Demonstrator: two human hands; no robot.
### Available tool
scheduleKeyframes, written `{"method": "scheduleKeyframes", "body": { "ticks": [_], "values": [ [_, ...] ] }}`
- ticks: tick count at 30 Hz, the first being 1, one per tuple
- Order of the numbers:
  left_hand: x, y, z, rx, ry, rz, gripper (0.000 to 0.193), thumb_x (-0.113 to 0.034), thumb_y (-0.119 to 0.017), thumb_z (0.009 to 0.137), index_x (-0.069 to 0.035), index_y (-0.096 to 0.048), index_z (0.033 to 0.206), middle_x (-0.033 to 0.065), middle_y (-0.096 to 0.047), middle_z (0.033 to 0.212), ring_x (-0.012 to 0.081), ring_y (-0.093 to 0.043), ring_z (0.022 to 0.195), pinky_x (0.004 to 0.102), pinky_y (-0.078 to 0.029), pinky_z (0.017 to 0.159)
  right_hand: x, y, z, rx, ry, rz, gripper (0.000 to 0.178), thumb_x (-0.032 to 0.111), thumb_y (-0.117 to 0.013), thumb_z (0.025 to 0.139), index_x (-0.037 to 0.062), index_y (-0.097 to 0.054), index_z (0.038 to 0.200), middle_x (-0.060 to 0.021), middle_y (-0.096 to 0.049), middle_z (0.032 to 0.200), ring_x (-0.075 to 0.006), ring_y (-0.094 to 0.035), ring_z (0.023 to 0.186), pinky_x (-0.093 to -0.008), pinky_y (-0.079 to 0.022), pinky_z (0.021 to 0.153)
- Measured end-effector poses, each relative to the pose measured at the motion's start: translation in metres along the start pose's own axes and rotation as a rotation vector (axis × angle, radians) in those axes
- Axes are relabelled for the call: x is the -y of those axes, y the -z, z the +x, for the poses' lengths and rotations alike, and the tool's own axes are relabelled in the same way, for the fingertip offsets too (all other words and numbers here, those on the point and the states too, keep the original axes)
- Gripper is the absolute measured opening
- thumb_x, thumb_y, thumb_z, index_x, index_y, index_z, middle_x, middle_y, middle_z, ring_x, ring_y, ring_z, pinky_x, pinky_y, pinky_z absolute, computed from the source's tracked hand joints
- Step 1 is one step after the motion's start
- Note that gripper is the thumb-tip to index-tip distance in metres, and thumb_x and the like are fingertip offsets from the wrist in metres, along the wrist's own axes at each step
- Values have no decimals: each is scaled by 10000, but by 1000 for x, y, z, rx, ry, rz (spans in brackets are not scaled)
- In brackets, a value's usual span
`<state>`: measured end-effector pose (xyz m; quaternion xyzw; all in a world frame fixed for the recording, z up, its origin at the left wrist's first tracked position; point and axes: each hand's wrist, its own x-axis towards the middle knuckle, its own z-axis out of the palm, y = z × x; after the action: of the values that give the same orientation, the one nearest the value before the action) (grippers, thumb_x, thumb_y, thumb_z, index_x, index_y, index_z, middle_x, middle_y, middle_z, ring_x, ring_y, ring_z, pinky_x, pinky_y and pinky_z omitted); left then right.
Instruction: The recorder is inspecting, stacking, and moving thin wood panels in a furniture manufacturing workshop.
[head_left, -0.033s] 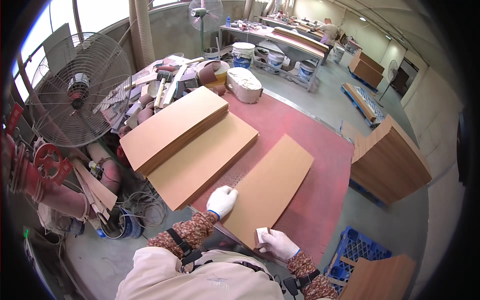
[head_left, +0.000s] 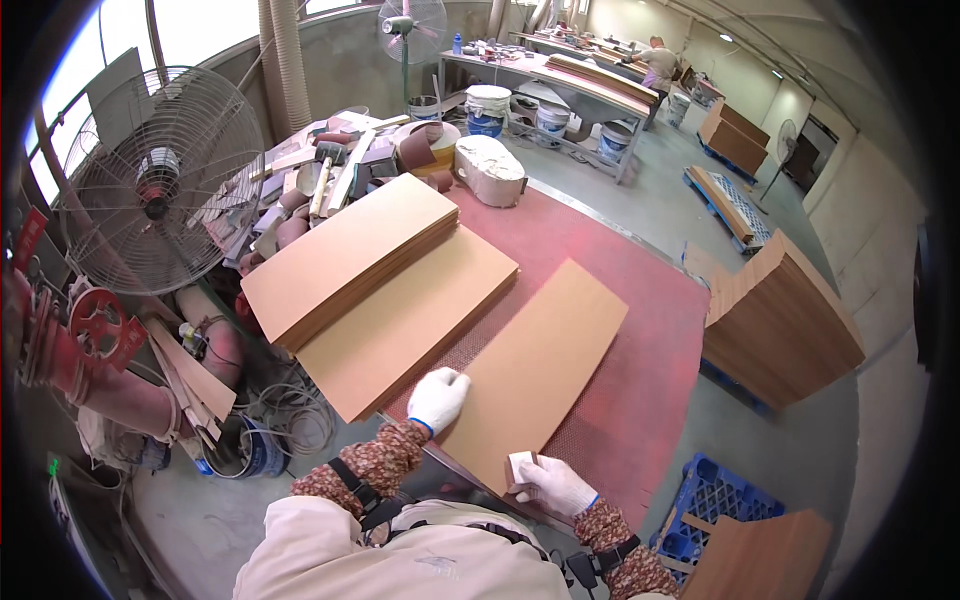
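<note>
A long flat tan board point(head_left: 535, 365) lies slantwise on the red work surface point(head_left: 655, 290), its near end towards me. My left hand point(head_left: 438, 399), in a white glove, is closed at the board's left edge; its fingertips are partly hidden. At the near right corner my right hand point(head_left: 560, 486), also gloved, grips a small block point(head_left: 519, 468) with a white face and brown sides, like a sanding block, against the board's edge. Left of the board sit a lower stack of similar boards point(head_left: 410, 320) and a taller stack point(head_left: 350, 258) behind it.
A caged fan point(head_left: 155, 190) stands at left, above red pipes point(head_left: 125, 400). Sandpaper rolls and scraps point(head_left: 300, 190) pile up behind the stacks. Brown panels point(head_left: 785, 315) stand on a pallet at right, a blue pallet point(head_left: 720, 500) nearer. Far back, a person point(head_left: 660, 65) works by a bench.
The board has slid slightly away from me. My left hand has shifted a little left, and my right hand with the block has moved only slightly.
</note>
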<state>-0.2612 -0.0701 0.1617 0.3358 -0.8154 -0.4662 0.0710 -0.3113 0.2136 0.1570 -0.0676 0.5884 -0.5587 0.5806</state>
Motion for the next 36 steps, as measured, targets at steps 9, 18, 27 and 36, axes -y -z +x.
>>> {"method": "scheduleKeyframes", "body": {
  "ticks": [9,18,27,36],
  "values": [
    [55,130,42,-300,109,247,408,-344,-681,884,-20,-734,1127,206,-741,1091,359,-696,1035,444,-538,928,77,-96,81,281,147,-332,302,342,-522,1077,68,-650,1074,11,-638,944,-91,-579,844,-275,-496,757],
    [67,84,-3,-106,-343,691,816,-512,-815,709,-69,-586,1355,277,-467,1462,465,-390,1403,618,-285,1166,68,-98,118,117,66,-376,343,364,-547,1046,43,-665,1037,-6,-631,873,-92,-565,748,-263,-473,637],
    [90,65,42,-168,-498,657,644,-366,-785,807,-147,-584,1378,232,-501,1421,460,-429,1360,656,-263,1163,44,-38,160,-100,-12,-497,410,414,-529,1051,35,-649,948,-40,-640,778,-147,-581,642,-317,-499,609],
    [54,97,36,-215,-645,876,550,-340,-794,792,-26,-629,1213,243,-622,1146,434,-600,1051,543,-481,926,19,17,183,-491,152,-661,485,498,-529,982,30,-633,1055,-141,-720,771,-281,-720,673,-448,-556,664]
  ]
}}
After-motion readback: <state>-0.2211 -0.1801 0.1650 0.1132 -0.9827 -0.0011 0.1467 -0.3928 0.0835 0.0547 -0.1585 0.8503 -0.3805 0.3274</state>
